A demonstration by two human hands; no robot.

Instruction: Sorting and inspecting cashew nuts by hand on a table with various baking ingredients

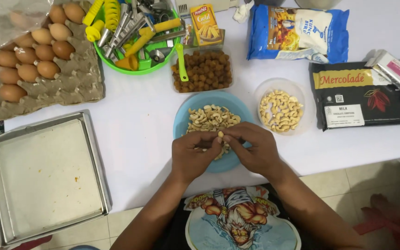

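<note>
A single cashew (220, 134) sits pinched between the fingertips of the left hand (194, 155) and right hand (255, 150), both closed on it over the blue plate (186, 115) of cashews. A slip could flick it off the counter (135, 120) edge at 6 o'clock, or toward the clear tub of cashews (281, 110) at 2 o'clock.

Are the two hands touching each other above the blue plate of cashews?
Touching. The head view shows the fingertips of the left hand and the right hand meeting around one cashew over the blue plate, with no gap visible.

Matt blue plastic plate (186, 118), rough cardboard egg tray (79, 78), dull metal pan (93, 153)
</note>
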